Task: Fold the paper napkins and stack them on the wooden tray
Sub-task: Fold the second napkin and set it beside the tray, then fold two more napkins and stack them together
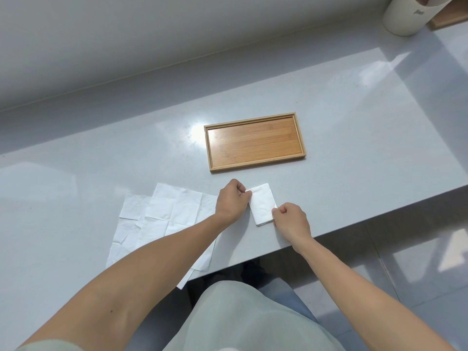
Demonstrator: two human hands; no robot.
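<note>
A small folded white napkin (262, 204) lies flat on the grey table, just in front of the wooden tray (255, 166). My left hand (231, 198) pinches the napkin's far left corner. My right hand (291, 220) pinches its near right corner. The tray's bamboo floor is bare. To the left, several unfolded white napkins (164, 219) lie spread and overlapping on the table, partly covered by my left forearm, and one hangs over the table's near edge.
The grey table (354, 148) ends at a near edge just behind my right wrist. A white cylindrical container (407, 13) and part of another wooden item (448, 20) stand at the far right corner. A wall ledge runs along the back.
</note>
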